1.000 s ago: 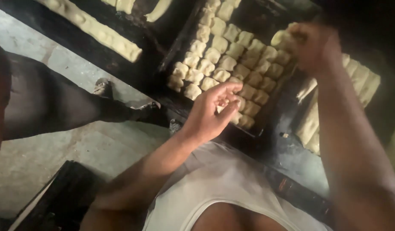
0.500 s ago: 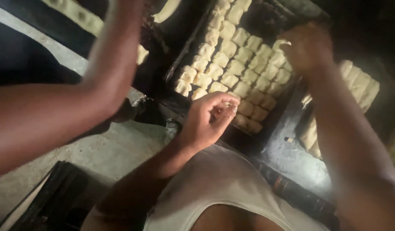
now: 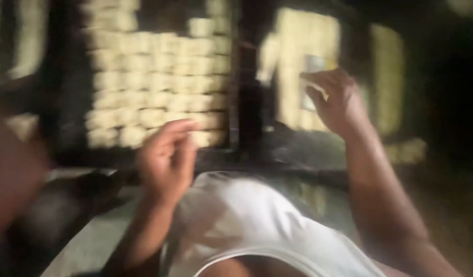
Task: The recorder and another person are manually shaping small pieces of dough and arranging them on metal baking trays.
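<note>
1. Since the earlier frame my view has swung: the tray [image 3: 231, 77] of dough [image 3: 159, 87] now sits square ahead instead of slanted, and the other person's arm that crossed on the left is now only a blurred shape at the left edge.
2. My left hand [image 3: 167, 156] hovers just below the tray's near edge, fingers [image 3: 182, 141] loosely curled with tips close together; too blurred to tell whether they pinch anything.
3. My right hand [image 3: 334, 100] is raised over the second tray [image 3: 349, 20], fingers bent around a pale piece [image 3: 314, 66]. It looks like a pinch grip, but blur leaves it unsure.
4. Dough lies beyond my left fingertips, in tight rows.
5. Handling, my guess: light, soft, easily dented, maybe tacky. Best taken by the sides with fingertips, gentle pressure, lifted straight so neighbours don't tear.
6. Containers: the dark tray holds many small pale squares packed touching, with a bare gap at its top. The second tray, under my right fingers, holds longer pale strips. More pale rows show further right, too blurred to describe.
</note>
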